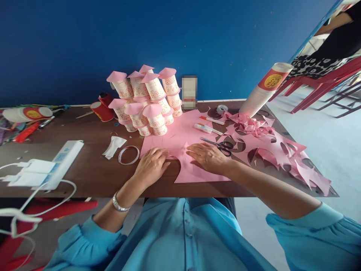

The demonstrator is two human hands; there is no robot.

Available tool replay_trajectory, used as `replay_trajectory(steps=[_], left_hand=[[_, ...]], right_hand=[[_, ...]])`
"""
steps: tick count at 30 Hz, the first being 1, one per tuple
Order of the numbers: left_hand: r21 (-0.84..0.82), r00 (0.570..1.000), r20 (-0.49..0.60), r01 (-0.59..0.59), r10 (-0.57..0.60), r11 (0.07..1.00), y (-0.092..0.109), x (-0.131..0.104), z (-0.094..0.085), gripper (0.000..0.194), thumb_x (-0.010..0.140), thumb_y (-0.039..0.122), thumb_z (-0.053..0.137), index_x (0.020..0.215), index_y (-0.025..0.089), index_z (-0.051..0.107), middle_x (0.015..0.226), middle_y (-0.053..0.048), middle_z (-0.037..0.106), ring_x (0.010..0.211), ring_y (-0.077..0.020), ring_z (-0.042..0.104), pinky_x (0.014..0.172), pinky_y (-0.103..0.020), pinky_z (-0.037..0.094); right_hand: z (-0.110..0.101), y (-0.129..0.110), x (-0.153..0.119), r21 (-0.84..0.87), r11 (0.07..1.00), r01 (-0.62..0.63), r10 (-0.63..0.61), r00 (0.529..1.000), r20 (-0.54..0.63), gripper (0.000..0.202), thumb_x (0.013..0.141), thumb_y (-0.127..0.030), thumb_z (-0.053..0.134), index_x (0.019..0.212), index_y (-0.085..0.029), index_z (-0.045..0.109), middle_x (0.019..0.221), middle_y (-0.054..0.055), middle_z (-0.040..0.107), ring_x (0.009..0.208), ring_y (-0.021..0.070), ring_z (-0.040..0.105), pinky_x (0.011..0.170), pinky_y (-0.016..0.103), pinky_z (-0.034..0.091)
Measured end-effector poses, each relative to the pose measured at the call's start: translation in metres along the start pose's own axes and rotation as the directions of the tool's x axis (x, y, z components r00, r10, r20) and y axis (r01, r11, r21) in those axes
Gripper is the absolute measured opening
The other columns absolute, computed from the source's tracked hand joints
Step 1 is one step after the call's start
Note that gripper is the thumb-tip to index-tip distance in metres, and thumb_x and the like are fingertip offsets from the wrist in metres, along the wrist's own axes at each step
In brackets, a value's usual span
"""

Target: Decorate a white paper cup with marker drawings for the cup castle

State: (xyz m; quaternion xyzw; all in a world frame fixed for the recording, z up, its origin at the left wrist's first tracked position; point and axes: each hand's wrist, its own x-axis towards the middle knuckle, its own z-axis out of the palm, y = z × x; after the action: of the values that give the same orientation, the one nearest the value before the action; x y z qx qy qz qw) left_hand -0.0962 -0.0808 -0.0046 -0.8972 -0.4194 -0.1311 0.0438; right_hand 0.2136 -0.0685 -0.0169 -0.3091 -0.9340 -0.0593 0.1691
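Observation:
A large pink paper sheet (166,137) lies on the brown table, with a curved piece cut from its near left side. My left hand (153,162) rests palm down on the sheet's left part, fingers stretched out. Flat on the middle of the same sheet lies my right hand (207,156), its fingers extended to the left. Neither hand holds anything. Black scissors (222,145) lie just beyond my right hand. Farther up are a glue bottle (203,128) and an orange-capped marker (212,120). Decorated paper cups with pink cone roofs (152,88) stand behind my left hand.
Pink scraps (270,146) cover the right side, near a tall cup stack (266,90). At left are a tape roll (120,155), crumpled white paper (114,146), red cups (102,111) and a power strip (63,162) with cables. A person sits at the upper right.

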Motion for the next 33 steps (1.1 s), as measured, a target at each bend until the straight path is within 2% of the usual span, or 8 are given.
replay_trajectory(steps=[6,12,17,20,22,25,29,33], left_hand=[[-0.001,0.997,-0.076,-0.014,0.014,1.0,0.003,-0.02,-0.001,0.03,0.108,0.023,0.064,0.134,0.016,0.077,0.135,-0.014,0.082,0.12,-0.0309,0.077,0.104,-0.048,0.064],[0.06,0.993,-0.122,0.002,0.006,0.998,0.004,-0.048,-0.012,0.027,0.108,0.022,0.062,0.129,0.015,0.079,0.127,-0.012,0.085,0.113,-0.0299,0.079,0.1,-0.047,0.064],[0.074,0.985,-0.17,0.033,-0.02,0.997,-0.002,-0.062,-0.022,0.026,0.109,0.023,0.06,0.125,0.016,0.08,0.124,-0.01,0.086,0.112,-0.0287,0.08,0.1,-0.045,0.064],[0.131,0.964,-0.192,0.212,-0.185,0.969,-0.02,-0.069,-0.027,0.033,0.109,0.03,0.059,0.132,0.015,0.078,0.137,-0.015,0.081,0.12,-0.0342,0.077,0.105,-0.049,0.061],[0.166,0.945,-0.149,0.315,-0.292,0.934,-0.034,-0.074,-0.028,0.04,0.108,0.035,0.059,0.136,0.012,0.076,0.146,-0.02,0.076,0.127,-0.0404,0.074,0.108,-0.055,0.059],[0.147,0.932,-0.029,0.362,-0.362,0.92,-0.047,-0.082,-0.028,0.044,0.106,0.035,0.058,0.136,0.01,0.076,0.137,-0.021,0.08,0.124,-0.0411,0.075,0.104,-0.055,0.06],[0.13,0.924,-0.024,0.382,-0.383,0.915,-0.048,-0.091,-0.027,0.036,0.105,0.025,0.054,0.126,0.016,0.08,0.119,-0.015,0.085,0.11,-0.0358,0.078,0.096,-0.049,0.061],[0.123,0.948,-0.116,0.31,-0.297,0.943,-0.043,-0.098,-0.029,0.025,0.106,0.024,0.056,0.108,0.021,0.081,0.1,-0.01,0.085,0.094,-0.0311,0.078,0.085,-0.043,0.06]], right_hand=[[-0.001,-0.034,-0.032,0.003,1.0,-0.025,0.024,1.0,0.016,0.043,0.117,-0.038,0.056,0.152,-0.015,0.066,0.15,0.015,0.075,0.14,0.0261,0.072,0.117,0.042,0.061],[-0.001,-0.041,-0.051,0.153,0.985,-0.078,0.072,0.997,0.039,0.057,0.116,-0.038,0.056,0.167,-0.014,0.051,0.161,0.017,0.066,0.15,0.0283,0.065,0.127,0.047,0.056],[0.007,-0.043,-0.044,0.19,0.981,-0.05,0.041,0.998,0.047,0.061,0.114,-0.042,0.061,0.168,-0.015,0.05,0.163,0.016,0.064,0.153,0.0301,0.063,0.129,0.051,0.055],[0.011,-0.046,-0.034,0.211,0.976,-0.048,0.029,0.995,0.095,0.059,0.113,-0.041,0.064,0.164,-0.015,0.055,0.164,0.017,0.063,0.155,0.0313,0.061,0.131,0.053,0.052],[0.012,-0.047,-0.027,0.216,0.971,-0.105,0.082,0.99,0.111,0.06,0.112,-0.042,0.064,0.165,-0.015,0.055,0.164,0.018,0.063,0.155,0.0325,0.061,0.131,0.055,0.052],[0.013,-0.047,-0.018,0.242,0.955,-0.171,0.141,0.981,0.136,0.058,0.112,-0.04,0.064,0.165,-0.018,0.055,0.164,0.016,0.063,0.155,0.0306,0.061,0.131,0.052,0.052],[0.016,-0.046,-0.01,0.265,0.943,-0.203,0.168,0.974,0.149,0.056,0.109,-0.034,0.068,0.163,-0.021,0.058,0.164,0.013,0.064,0.157,0.0285,0.059,0.134,0.049,0.049],[0.014,-0.045,-0.013,0.235,0.946,-0.224,0.191,0.969,0.154,0.054,0.107,-0.03,0.07,0.16,-0.025,0.062,0.163,0.012,0.065,0.156,0.0277,0.06,0.132,0.049,0.051]])
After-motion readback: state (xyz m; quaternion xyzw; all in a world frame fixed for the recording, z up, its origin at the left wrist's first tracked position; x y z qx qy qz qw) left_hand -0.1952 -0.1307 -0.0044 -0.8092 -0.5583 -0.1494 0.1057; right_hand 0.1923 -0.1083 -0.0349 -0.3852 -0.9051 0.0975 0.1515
